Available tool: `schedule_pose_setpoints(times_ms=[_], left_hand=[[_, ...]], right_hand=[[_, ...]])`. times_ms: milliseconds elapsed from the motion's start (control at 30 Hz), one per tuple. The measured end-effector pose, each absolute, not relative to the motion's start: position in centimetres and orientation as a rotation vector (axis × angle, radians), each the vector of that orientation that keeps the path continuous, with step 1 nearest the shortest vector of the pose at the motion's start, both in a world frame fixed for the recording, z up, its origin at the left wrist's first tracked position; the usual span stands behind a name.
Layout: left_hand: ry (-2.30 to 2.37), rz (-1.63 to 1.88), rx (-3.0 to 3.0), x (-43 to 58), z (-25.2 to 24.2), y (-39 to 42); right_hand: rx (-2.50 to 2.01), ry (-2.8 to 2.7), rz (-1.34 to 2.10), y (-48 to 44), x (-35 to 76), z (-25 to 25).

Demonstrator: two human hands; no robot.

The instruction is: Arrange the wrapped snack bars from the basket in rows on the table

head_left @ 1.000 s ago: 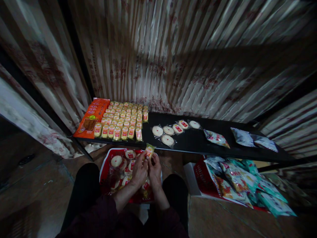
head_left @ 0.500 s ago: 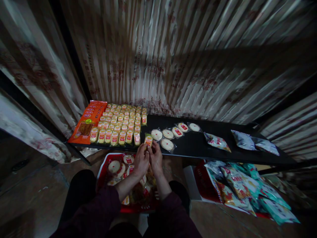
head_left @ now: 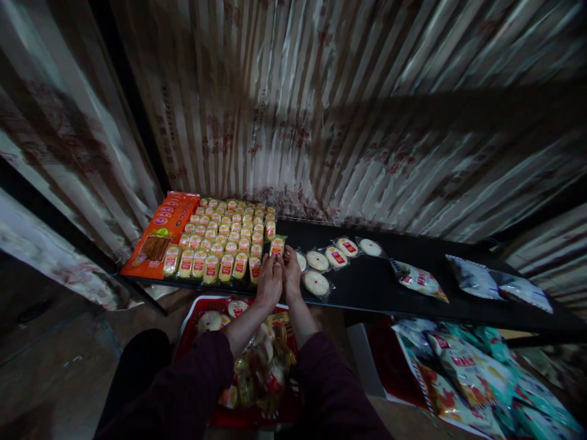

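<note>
Between my left hand (head_left: 270, 281) and my right hand (head_left: 290, 273) is a small wrapped cake (head_left: 277, 246) with a red and white label, held upright by the fingers of both. It is over the black shelf (head_left: 367, 281), at the right end of rows of similar wrapped cakes (head_left: 211, 267). Round wrapped biscuits (head_left: 316, 260) lie just to the right of my right hand, one of them partly hidden by it. An orange packet (head_left: 161, 235) lies at the shelf's left end, beside the rows.
Below the shelf, between my legs, a red basket (head_left: 187, 330) holds loose wrapped snacks. A red and white box (head_left: 367, 360) full of snack bags stands at the lower right. More bags (head_left: 419, 279) lie on the shelf's right part. A striped curtain (head_left: 293, 110) hangs behind.
Both hands have moved forward over the shelf with the cake, which is now closer to the rows. The view has shifted slightly, and more of the basket's contents shows.
</note>
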State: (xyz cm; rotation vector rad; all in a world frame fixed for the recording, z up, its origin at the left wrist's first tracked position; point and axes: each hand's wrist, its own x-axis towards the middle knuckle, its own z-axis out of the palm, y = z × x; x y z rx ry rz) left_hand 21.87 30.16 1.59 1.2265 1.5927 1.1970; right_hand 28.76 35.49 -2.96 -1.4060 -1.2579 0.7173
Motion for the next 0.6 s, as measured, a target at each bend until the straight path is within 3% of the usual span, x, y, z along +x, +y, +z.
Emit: schedule_pose_setpoints(times_ms=[600], left_hand=[[1.655, 1.096, 1.115, 21.9, 1.4, 35.8]], right_hand=[[-1.402, -1.249, 0.795, 40.2, 28.5, -4.5]])
